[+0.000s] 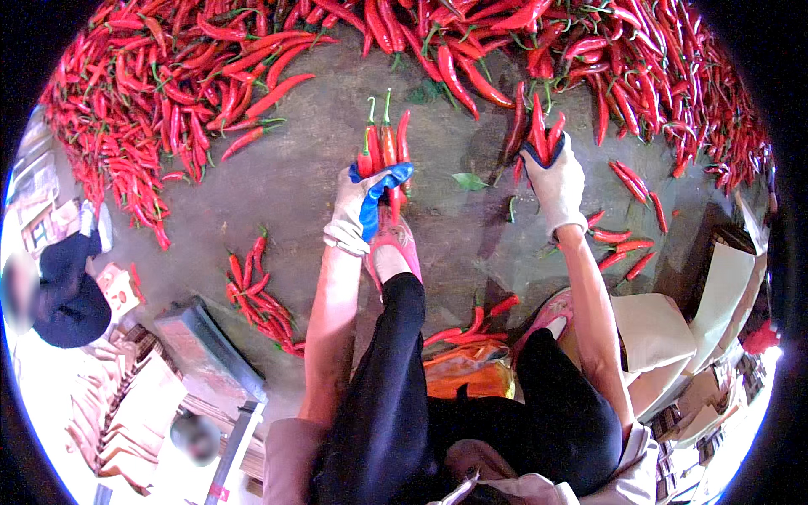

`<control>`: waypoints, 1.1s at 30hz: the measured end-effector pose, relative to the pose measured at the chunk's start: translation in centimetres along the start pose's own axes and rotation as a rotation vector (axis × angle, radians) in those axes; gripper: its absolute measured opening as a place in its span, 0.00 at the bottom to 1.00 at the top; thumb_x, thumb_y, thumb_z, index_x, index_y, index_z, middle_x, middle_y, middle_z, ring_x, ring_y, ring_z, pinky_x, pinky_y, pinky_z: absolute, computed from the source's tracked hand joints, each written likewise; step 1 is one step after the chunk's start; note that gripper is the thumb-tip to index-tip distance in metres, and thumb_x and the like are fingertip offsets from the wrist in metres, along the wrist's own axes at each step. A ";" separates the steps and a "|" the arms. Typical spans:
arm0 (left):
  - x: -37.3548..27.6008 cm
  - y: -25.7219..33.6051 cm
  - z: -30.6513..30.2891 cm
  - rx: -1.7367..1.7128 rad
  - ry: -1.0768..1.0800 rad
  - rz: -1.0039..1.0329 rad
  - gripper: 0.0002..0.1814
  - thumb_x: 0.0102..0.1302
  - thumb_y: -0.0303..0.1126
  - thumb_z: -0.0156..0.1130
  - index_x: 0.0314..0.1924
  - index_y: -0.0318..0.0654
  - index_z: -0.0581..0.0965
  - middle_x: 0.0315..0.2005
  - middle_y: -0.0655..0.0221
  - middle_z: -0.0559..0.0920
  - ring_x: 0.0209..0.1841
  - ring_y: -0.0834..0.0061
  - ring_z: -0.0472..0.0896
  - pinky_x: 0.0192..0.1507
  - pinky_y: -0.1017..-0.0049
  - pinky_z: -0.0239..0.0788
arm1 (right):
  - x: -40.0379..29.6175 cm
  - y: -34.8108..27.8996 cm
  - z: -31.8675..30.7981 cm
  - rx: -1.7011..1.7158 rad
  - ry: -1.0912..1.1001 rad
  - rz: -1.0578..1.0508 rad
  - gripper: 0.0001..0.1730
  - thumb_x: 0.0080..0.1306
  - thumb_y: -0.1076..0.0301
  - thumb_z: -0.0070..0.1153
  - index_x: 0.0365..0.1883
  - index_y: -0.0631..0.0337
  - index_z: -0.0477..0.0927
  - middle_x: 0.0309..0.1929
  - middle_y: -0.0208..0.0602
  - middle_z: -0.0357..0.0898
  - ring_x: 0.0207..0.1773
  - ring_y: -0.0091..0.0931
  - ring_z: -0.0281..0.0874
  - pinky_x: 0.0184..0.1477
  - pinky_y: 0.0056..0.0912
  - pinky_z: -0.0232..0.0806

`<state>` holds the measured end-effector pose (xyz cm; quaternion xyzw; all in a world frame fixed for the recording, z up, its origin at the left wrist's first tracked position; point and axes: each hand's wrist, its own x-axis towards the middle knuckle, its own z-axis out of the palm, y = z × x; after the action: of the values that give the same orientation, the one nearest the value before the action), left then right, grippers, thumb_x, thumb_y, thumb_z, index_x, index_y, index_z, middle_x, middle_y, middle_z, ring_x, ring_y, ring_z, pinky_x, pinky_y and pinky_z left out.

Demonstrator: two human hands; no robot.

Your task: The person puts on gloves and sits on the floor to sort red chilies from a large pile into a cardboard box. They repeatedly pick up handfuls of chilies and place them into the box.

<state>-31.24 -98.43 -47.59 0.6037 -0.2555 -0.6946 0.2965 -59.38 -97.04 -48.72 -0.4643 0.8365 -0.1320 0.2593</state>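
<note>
Both my hands wear white work gloves with blue coated palms. My left hand (353, 205) is closed around several red chili peppers (387, 148), their green stems mostly pointing away from me. Below it shows a pink shoe (403, 237). To the right, my right hand (558, 183) has red chili peppers (538, 126) between thumb and fingers, near the front edge of the large chili heap (650, 76). The fingertips of this hand are partly hidden. Between the hands, a green leaf (470, 182) lies on the grey floor (454, 252).
The heap curves around to a left part (126, 113). A small chili pile (255, 303) lies left of my legs, with loose chilies (622, 243) at right. Cardboard boxes (653, 331), an orange bag (473, 372) and a blue-edged slab (208, 347) surround me. A person (66, 297) is at far left.
</note>
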 end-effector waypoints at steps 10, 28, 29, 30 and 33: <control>0.5 -2.8 0.5 -0.577 -0.209 -0.174 0.14 0.60 0.32 0.64 0.46 0.37 0.77 0.36 0.65 0.82 0.38 0.71 0.82 0.36 0.72 0.77 | 0.9 -0.8 0.9 -0.305 0.038 -0.125 0.42 0.45 0.49 0.70 0.53 0.61 0.67 0.43 0.48 0.77 0.45 0.43 0.78 0.47 0.43 0.71; 3.5 -2.4 3.4 -0.261 -0.093 0.076 0.14 0.62 0.32 0.62 0.46 0.35 0.79 0.38 0.66 0.83 0.40 0.71 0.82 0.43 0.69 0.75 | 3.4 -2.5 -0.7 0.680 -0.292 -0.225 0.31 0.49 0.69 0.69 0.52 0.65 0.74 0.44 0.34 0.80 0.46 0.24 0.76 0.52 0.30 0.67; 4.3 -1.2 4.2 -0.158 -0.059 0.109 0.13 0.62 0.32 0.63 0.45 0.35 0.79 0.37 0.67 0.84 0.39 0.71 0.82 0.41 0.70 0.75 | 4.6 -3.5 -0.3 0.600 -0.255 -0.375 0.32 0.48 0.67 0.70 0.52 0.64 0.74 0.45 0.38 0.81 0.47 0.26 0.77 0.53 0.31 0.67; 6.7 -2.8 8.0 -0.230 -0.061 -0.011 0.11 0.60 0.30 0.65 0.43 0.35 0.80 0.34 0.68 0.84 0.35 0.73 0.82 0.37 0.72 0.75 | 5.8 -2.0 -1.3 0.313 -0.176 -0.380 0.35 0.47 0.60 0.71 0.52 0.63 0.73 0.45 0.46 0.80 0.49 0.35 0.79 0.53 0.34 0.68; 7.2 0.0 7.6 -0.191 0.105 0.143 0.11 0.57 0.28 0.68 0.40 0.37 0.81 0.30 0.72 0.83 0.30 0.77 0.80 0.32 0.75 0.72 | 6.0 -7.9 0.3 0.107 -0.182 -0.344 0.35 0.45 0.50 0.69 0.48 0.60 0.76 0.41 0.50 0.81 0.46 0.45 0.79 0.49 0.41 0.71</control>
<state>-39.46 -103.65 -51.48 0.5884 -0.2148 -0.6601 0.4146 -56.20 -106.32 -47.23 -0.5960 0.7096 -0.1763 0.3319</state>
